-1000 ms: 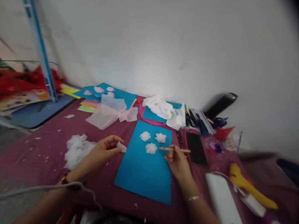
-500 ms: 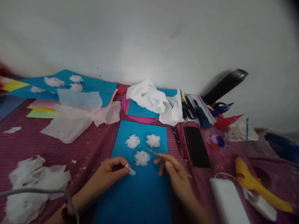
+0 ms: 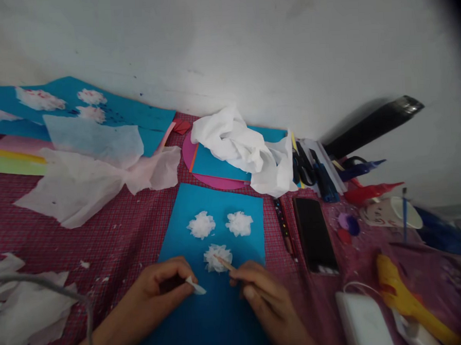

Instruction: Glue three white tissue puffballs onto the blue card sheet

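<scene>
My left hand [image 3: 165,286] pinches a small piece of white tissue paper [image 3: 198,287] over the blue sheet [image 3: 218,317]. In my right hand [image 3: 262,294] is a thin wooden stick [image 3: 224,262], gripped like a pencil. Its tip is at the nearest of three white tissue paper puffs [image 3: 215,256]; whether it touches is hard to tell. Behind that one sit the other two, a left puff [image 3: 201,225] and a right puff [image 3: 239,223], side by side on the sheet.
Crumpled white cloth or paper [image 3: 237,146] lies behind the sheet. To the right are a black phone [image 3: 316,235], scissors [image 3: 303,166], a paper cup [image 3: 395,213] and a yellow glue gun [image 3: 411,302]. Loose tissue [image 3: 32,306] and a grey cable [image 3: 47,285] are at left.
The view has shifted closer. My right hand has brought the stick's tip down from above and right of the nearest puff onto or over it. My left hand still pinches the tissue.
</scene>
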`<move>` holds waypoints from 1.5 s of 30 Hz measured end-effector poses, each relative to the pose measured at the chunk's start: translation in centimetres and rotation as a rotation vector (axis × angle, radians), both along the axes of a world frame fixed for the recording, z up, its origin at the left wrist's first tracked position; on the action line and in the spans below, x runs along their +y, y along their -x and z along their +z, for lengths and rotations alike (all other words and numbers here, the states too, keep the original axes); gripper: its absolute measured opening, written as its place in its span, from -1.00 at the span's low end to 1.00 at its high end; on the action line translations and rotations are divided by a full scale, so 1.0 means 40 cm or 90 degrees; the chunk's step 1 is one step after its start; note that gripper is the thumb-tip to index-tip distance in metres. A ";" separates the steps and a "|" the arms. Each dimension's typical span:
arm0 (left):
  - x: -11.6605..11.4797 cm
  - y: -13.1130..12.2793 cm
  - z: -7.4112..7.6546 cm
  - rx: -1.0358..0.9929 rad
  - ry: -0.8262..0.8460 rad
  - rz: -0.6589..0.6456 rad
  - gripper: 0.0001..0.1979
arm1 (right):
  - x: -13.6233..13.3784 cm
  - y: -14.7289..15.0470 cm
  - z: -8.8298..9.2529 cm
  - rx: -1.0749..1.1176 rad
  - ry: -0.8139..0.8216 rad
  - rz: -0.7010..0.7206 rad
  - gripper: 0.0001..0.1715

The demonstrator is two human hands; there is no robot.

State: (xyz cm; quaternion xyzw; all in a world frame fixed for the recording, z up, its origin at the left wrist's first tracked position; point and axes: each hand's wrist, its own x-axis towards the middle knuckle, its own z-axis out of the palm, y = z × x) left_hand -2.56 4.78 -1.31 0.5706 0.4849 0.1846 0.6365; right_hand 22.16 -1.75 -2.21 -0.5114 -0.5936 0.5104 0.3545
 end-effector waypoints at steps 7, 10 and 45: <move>-0.003 -0.005 0.015 0.019 0.031 -0.012 -0.80 | 0.005 0.004 -0.003 0.039 -0.046 -0.079 -0.71; -0.002 -0.005 0.020 0.035 0.047 -0.021 -0.82 | 0.006 0.004 -0.008 0.044 -0.034 -0.104 -0.71; 0.031 0.015 -0.070 0.011 -0.264 0.088 -0.69 | 0.032 0.014 -0.045 0.157 -0.100 -0.294 -0.60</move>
